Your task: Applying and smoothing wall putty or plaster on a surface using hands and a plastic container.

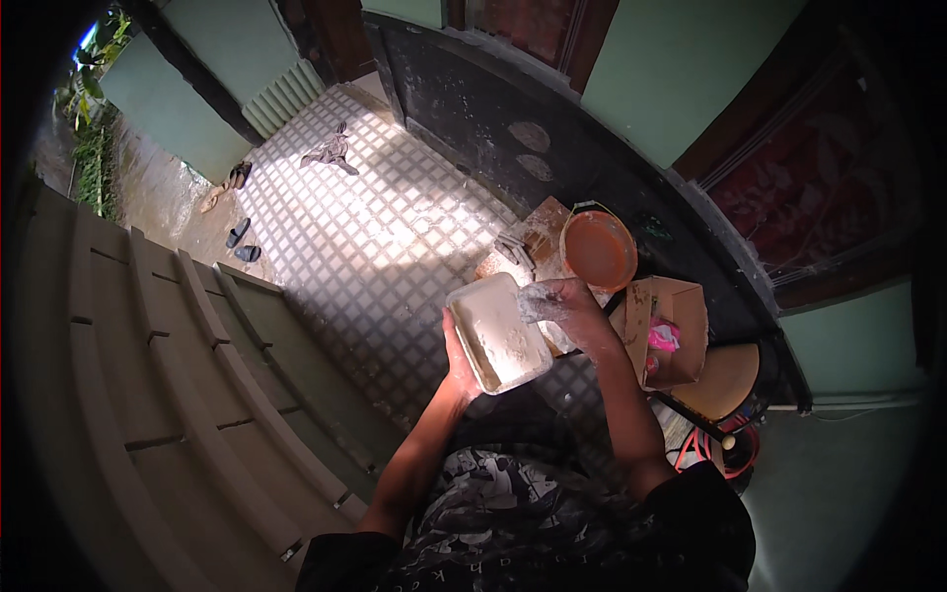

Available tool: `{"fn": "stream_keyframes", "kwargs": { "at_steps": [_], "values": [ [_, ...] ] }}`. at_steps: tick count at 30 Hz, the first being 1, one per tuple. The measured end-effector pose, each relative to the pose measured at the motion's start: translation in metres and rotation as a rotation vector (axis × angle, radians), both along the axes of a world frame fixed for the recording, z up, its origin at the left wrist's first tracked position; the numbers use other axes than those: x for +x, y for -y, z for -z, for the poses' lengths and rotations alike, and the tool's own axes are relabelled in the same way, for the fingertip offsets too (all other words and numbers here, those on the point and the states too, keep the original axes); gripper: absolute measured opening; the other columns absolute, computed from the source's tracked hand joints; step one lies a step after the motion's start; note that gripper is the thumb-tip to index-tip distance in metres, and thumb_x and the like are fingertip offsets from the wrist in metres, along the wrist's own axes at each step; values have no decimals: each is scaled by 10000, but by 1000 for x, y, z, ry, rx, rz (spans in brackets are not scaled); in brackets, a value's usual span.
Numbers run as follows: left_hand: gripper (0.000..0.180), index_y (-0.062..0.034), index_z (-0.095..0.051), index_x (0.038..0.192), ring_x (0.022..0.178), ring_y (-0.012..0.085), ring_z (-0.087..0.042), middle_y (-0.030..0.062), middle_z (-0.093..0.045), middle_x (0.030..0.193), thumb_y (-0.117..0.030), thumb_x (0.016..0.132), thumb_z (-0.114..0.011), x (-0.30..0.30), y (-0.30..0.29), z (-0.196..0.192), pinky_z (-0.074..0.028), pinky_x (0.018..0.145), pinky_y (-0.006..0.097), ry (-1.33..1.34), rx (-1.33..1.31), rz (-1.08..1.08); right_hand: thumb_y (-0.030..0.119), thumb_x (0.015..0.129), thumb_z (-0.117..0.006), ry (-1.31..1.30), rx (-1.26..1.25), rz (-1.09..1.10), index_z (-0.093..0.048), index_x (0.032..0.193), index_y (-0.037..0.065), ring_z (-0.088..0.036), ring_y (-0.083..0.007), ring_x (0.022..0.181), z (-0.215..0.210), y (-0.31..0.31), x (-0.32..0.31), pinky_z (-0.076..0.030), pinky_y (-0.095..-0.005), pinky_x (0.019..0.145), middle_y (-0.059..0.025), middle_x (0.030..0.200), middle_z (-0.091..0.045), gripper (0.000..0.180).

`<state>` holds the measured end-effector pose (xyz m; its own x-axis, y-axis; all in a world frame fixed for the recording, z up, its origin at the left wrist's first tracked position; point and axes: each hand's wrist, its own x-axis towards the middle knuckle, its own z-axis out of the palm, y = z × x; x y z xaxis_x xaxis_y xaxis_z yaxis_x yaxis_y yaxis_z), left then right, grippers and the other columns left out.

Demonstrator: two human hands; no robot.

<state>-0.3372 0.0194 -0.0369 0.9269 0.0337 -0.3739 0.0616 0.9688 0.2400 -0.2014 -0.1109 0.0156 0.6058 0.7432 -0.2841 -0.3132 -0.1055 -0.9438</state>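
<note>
My left hand (461, 363) grips the left edge of a shallow white rectangular tub (515, 382), which is tilted in front of my body. Inside lies a pale, powdery or pasty white material (508, 340), uneven on its surface. At the tub's upper right edge is my right hand (564, 304), its fingers bent together and coated whitish grey. Whether a lump or a tool sits in those fingers cannot be made out.
An orange-brown bucket (600, 249) stands beyond my right hand, near flat pieces (515, 252) on a board. Closer on the right are a cardboard box (681, 345) with a pink packet and a red hose (755, 449). A slatted wooden piece (187, 375) runs along the left; sandals (238, 234) and a cloth (332, 153) lie farther off.
</note>
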Motion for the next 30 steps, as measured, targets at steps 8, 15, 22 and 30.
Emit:
{"fn": "stream_keyframes", "kwargs": {
  "at_steps": [8,15,22,30],
  "values": [
    [895,-89,-345,1350,1150,339,-482,149,-455,1304,-772,773,-298,-7,7,-19,-394,953,513,42,-37,35,114,688,-719,845,-331,-225,-669,858,14,-624,-255,795,-18,-61,4,-487,-351,725,-141,807,-649,204],
    [934,-93,-342,1354,1166,335,-473,147,-456,1304,-800,746,-294,-26,1,-42,-371,970,534,82,-40,21,64,651,-692,1047,-382,-186,-663,855,67,-546,-306,971,-26,-68,-1,-441,-375,863,-127,950,-614,205],
    [928,-115,-346,1358,1161,337,-475,136,-452,1305,-807,742,-289,-27,-5,-36,-373,964,545,112,-34,-5,64,611,-721,1130,-436,-556,-650,831,70,-537,-289,962,-54,-48,-7,-432,-357,865,-104,935,-591,232],
    [918,-96,-319,1368,1178,347,-460,153,-432,1323,-787,765,-276,-33,-3,-36,-375,966,541,139,-56,-14,128,658,-717,1203,-460,-606,-659,931,72,-545,-285,991,-46,-64,-15,-426,-361,870,-126,985,-606,284]
  ]
}}
